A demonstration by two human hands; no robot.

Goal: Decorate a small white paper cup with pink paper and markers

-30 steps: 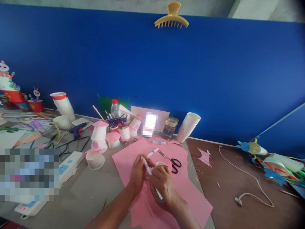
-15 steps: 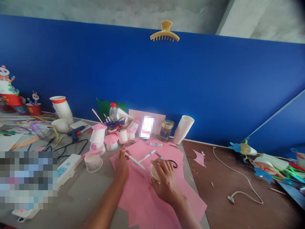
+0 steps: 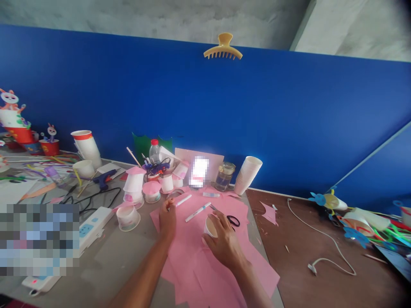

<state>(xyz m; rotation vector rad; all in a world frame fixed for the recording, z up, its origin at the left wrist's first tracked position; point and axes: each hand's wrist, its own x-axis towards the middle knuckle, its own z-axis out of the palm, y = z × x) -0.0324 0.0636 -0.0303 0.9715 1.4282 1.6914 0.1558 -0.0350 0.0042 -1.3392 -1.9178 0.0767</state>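
Observation:
Closed fingers of my left hand (image 3: 168, 214) grip a white marker (image 3: 183, 200), which points up and to the right. My right hand (image 3: 224, 239) is wrapped over a white paper cup (image 3: 210, 228), partly hiding it. Both hands are above pink paper sheets (image 3: 189, 256). Between them lies another white marker (image 3: 198, 211) with a blue band. Black-handled scissors (image 3: 233, 220) rest just beyond my right hand, their blades partly covered by it. Left of my left hand sits a small white cup with a clear rim (image 3: 127, 218).
Pink-and-white cup pieces (image 3: 133, 182), a phone (image 3: 198, 171), a glass jar (image 3: 224, 175) and a leaning stack of cups (image 3: 248, 174) line the back. A power strip (image 3: 85, 229) and a blue glue gun (image 3: 103, 180) are at left. A white cable (image 3: 335, 241) lies at right.
The marker in my left hand has swung from pointing down-right to pointing up-right. My right hand still holds the cup, which is tilted slightly differently.

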